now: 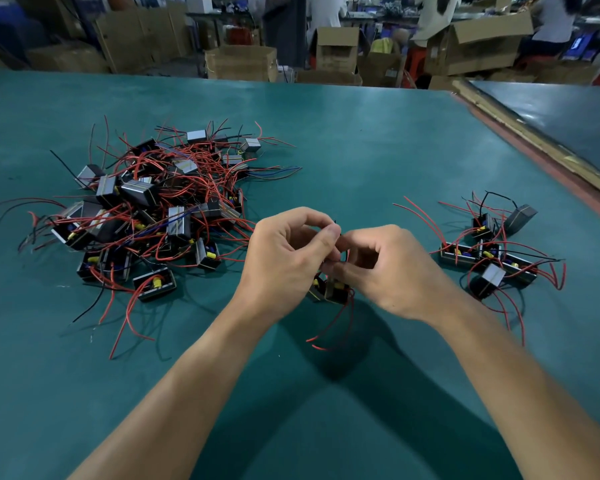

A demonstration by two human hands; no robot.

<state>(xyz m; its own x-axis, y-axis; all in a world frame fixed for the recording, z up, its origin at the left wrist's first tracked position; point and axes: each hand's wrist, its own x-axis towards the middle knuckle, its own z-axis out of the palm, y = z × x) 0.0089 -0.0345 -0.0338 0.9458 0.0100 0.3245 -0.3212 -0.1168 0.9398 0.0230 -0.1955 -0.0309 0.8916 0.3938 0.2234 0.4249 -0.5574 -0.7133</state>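
Module (pixel 329 293), black, red-wired: held just above the green surface (pixel 361 150), mostly hidden by both hands. Left hand (pixel 286 259) pinches its black lead (pixel 338 233); right hand (pixel 387 271) curls onto the module, contact obscured. Tangled pile (pixel 153 209) left; smaller group (pixel 499 251) right.

Head camera looks down, close over left hand (pixel 284 261) and right hand (pixel 394 271).

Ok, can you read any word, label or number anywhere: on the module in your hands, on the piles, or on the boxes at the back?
No text can be read in this view.
Module held by the left hand and right hand: no label shows.
Big pile and small group of modules: no print visible.
Cardboard boxes at the back: too blurred to read.
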